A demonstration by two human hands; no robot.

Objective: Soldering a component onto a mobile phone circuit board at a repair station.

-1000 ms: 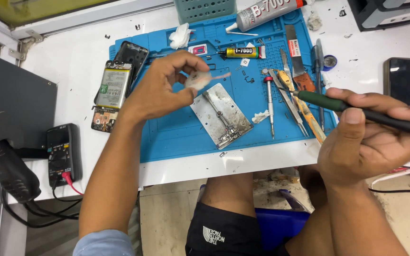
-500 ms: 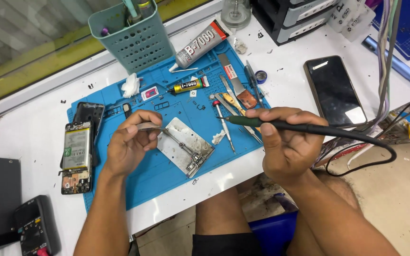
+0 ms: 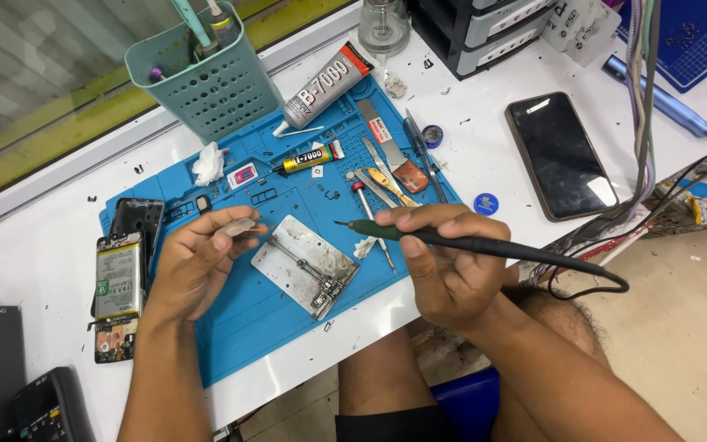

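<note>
Above the blue work mat, the soldering iron lies nearly level, its long axis running left to right with a slight downward slope toward the cord end. Its thin tip points left, hovering just above the metal holder plate and close to a screwdriver. The right hand comes in from the lower right, forearm angled up across the table edge, fingers curled shut around the iron's green grip; the black handle and cable trail out past the thumb side to the right. The left hand rests on the mat, wrist down, its thumb and forefinger pinched on a small pale strip just left of the plate. An opened phone lies beside that wrist, at the mat's left edge.
</note>
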